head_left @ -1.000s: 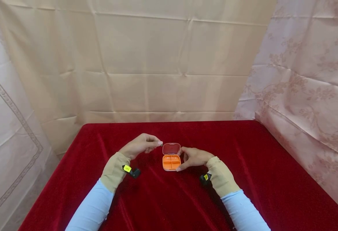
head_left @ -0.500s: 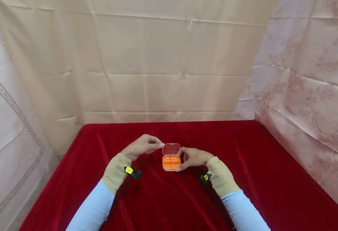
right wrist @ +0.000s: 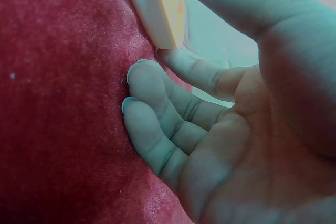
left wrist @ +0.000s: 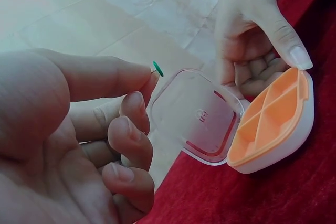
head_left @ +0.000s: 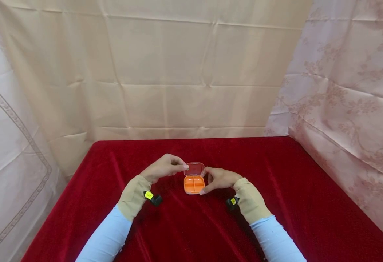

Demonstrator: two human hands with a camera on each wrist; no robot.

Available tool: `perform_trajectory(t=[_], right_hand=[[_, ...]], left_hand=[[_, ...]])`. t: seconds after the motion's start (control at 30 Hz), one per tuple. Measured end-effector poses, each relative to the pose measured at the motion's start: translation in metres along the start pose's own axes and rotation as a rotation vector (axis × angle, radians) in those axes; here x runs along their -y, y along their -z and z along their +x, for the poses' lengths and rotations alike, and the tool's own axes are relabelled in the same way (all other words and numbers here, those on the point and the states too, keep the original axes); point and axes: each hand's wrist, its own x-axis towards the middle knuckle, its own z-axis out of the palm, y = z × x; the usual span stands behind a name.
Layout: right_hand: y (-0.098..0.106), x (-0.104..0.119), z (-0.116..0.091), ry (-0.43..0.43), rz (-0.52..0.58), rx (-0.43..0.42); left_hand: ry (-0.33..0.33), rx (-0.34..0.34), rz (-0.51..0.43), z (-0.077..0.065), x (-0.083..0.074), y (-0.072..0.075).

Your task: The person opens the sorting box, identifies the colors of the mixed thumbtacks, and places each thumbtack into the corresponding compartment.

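My left hand [head_left: 164,169] pinches a thumbtack [left wrist: 158,68] between thumb and index finger. Its flat green head points away from the fingertips, with a bit of metal pin showing in the left wrist view. The other fingers curl loosely below. A small pill box [head_left: 194,185], orange inside with divided compartments and a white outer shell, sits on the red cloth, its clear lid [left wrist: 194,116] swung back. In the head view, the left fingertips overlap the lid's left edge. My right hand [head_left: 222,178] grips the box's right side, thumb at the front corner and index finger near the hinge.
Red velvet cloth [head_left: 191,229] covers the table. Beige fabric [head_left: 165,72] hangs behind its far edge, and patterned pale curtains [head_left: 348,91] stand on both sides. Each wrist carries a small black camera [head_left: 157,199].
My left hand has moved right and slightly nearer me, bringing the thumbtack from beside the lid to over its left edge. The right hand and pill box stay put.
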Motion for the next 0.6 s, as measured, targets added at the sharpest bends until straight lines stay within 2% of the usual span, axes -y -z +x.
perform_trajectory(t=[0.6], right_hand=[[0.0, -0.001, -0.001, -0.022, -0.011, 0.002]], left_hand=[[-0.044, -0.005, 0.126, 0.003, 0.0, -0.015]])
